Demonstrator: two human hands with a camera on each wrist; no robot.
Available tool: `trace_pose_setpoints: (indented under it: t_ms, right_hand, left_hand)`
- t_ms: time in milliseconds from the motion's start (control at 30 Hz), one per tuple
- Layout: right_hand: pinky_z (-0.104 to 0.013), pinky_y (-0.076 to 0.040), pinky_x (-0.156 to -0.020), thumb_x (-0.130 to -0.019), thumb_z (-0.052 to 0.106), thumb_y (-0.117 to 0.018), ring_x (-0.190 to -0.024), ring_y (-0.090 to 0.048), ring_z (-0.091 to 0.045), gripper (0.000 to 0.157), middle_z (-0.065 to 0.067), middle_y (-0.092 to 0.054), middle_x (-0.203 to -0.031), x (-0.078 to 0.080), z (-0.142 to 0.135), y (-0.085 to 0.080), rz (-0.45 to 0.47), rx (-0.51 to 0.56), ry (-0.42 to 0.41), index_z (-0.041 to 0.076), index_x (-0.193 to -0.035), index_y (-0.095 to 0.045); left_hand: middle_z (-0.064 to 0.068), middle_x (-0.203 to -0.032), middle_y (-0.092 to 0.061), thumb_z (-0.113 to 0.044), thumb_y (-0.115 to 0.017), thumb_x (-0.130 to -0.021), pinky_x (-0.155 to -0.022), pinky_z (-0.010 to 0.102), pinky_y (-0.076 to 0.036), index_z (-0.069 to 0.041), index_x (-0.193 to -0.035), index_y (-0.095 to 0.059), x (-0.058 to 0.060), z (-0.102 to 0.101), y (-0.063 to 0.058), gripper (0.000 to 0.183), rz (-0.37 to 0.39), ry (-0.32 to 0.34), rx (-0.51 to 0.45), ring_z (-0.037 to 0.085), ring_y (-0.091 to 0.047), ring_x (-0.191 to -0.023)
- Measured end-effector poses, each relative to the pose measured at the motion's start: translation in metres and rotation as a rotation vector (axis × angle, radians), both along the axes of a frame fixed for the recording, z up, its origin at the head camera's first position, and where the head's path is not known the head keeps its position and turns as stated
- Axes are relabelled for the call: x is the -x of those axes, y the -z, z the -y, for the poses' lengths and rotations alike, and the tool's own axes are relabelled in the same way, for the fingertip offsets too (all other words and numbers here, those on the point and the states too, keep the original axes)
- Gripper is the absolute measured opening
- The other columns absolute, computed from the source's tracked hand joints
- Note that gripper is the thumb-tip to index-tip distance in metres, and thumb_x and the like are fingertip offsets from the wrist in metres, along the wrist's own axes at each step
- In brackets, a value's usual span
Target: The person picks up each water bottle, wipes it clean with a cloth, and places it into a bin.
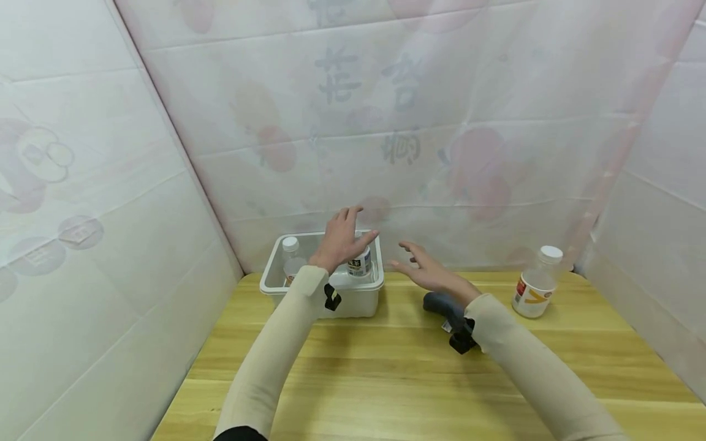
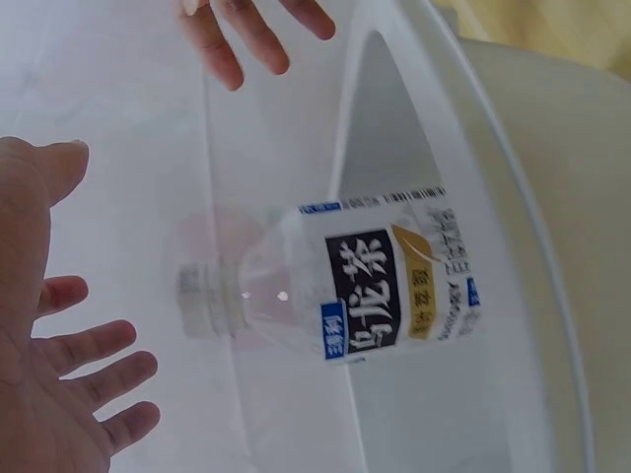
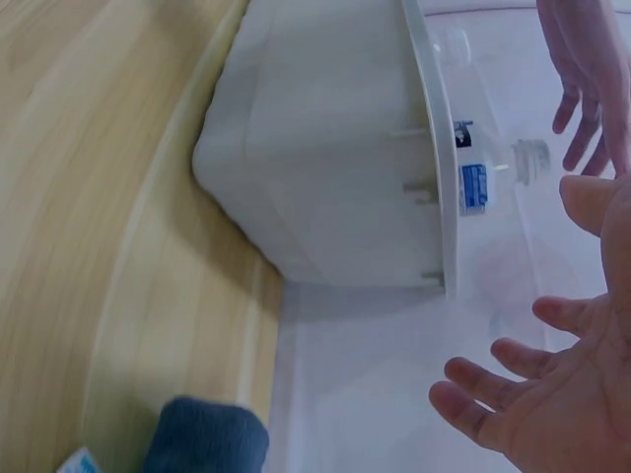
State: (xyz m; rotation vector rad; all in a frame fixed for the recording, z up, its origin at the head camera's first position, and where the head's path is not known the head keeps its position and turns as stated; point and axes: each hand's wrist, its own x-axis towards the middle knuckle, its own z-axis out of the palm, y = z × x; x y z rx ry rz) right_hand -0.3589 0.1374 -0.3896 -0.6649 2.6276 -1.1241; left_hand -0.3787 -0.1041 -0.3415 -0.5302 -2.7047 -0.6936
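My left hand (image 1: pixel 343 240) hovers over the white plastic bin (image 1: pixel 353 304), fingers spread and holding nothing. Below it in the bin stands a clear bottle with a black-and-white label (image 2: pixel 385 281) and a white cap, apart from the fingers in the left wrist view. Another white-capped bottle (image 1: pixel 292 260) is at the bin's left side, its lower part hidden by the rim and my forearm. To the right of the bin, my right hand (image 1: pixel 427 269) is in the air with loosely extended fingers, gripping nothing. Under its wrist lies a dark grey, soft-looking item (image 1: pixel 441 303), partly covered.
On the right of the wooden table (image 1: pixel 380 373) stands a clear bottle with a white cap and a red, white and yellow label (image 1: pixel 536 288). Pale printed sheets (image 1: pixel 469 92) enclose the table at the back and both sides.
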Motion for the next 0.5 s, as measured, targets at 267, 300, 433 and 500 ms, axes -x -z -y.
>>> trace_pose_setpoints:
  t_ms: [267, 300, 433, 500]
  right_hand:
    - [-0.069, -0.033, -0.113, -0.107, 0.048, -0.046, -0.147, -0.029, -0.052, 0.075, -0.022, -0.017, -0.168, -0.010, -0.027, 0.001, -0.064, -0.073, -0.017, 0.008, -0.163, -0.016]
    - [-0.069, -0.034, -0.112, -0.107, 0.047, -0.046, -0.146, -0.030, -0.052, 0.074, -0.022, -0.018, -0.168, -0.011, -0.031, 0.002, -0.077, -0.084, -0.021, 0.007, -0.162, -0.016]
    - [-0.070, -0.036, -0.110, -0.108, 0.043, -0.047, -0.144, -0.031, -0.055, 0.072, -0.027, -0.019, -0.166, -0.014, -0.046, 0.008, -0.100, -0.115, -0.038, 0.003, -0.161, -0.018]
    - [-0.070, -0.036, -0.109, -0.108, 0.040, -0.047, -0.143, -0.032, -0.056, 0.071, -0.029, -0.021, -0.164, -0.016, -0.053, 0.012, -0.106, -0.125, -0.041, 0.001, -0.160, -0.020]
  left_hand:
    - [0.015, -0.148, -0.048, -0.048, -0.058, -0.101, -0.118, 0.053, -0.037, -0.012, -0.148, -0.037, -0.016, -0.010, -0.003, 0.063, -0.067, 0.056, -0.015, 0.037, -0.048, -0.137]
    - [0.015, -0.147, -0.048, -0.047, -0.058, -0.101, -0.117, 0.052, -0.039, -0.011, -0.148, -0.038, -0.017, -0.012, -0.004, 0.062, -0.073, 0.064, -0.015, 0.036, -0.048, -0.136]
    - [0.012, -0.147, -0.049, -0.048, -0.058, -0.101, -0.109, 0.048, -0.048, -0.011, -0.146, -0.041, -0.023, -0.018, -0.001, 0.061, -0.076, 0.080, -0.003, 0.032, -0.053, -0.132]
    - [0.012, -0.147, -0.050, -0.049, -0.058, -0.101, -0.105, 0.047, -0.051, -0.011, -0.147, -0.041, -0.026, -0.021, 0.002, 0.062, -0.069, 0.086, 0.003, 0.030, -0.055, -0.130]
